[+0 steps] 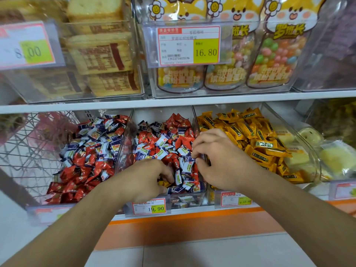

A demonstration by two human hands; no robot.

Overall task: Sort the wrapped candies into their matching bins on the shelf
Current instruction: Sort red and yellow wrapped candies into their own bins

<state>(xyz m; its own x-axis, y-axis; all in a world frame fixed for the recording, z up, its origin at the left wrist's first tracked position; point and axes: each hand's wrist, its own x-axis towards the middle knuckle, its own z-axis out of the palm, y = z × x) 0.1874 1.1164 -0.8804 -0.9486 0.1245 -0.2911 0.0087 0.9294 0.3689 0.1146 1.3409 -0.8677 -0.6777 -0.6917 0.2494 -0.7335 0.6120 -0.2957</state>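
Nearest, the left hand [148, 178] curls its fingers into the front of the middle bin [185, 199], seemingly pinching a yellow-wrapped candy [163, 183] that belongs elsewhere; the right hand [217, 160] dips bent fingers among the red and white-and-purple candies [169, 149], though what it pinches I cannot tell; beyond, the left bin [119, 151] holds the same red and white mixture; the right bin [300, 135] holds yellow candies [250, 135] only; sorting looks far from finished.

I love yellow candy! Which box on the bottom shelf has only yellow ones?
The bin on the right, beside the right hand. Its wrappers are all yellow-orange; the other two bins mix red and blue-white candies.
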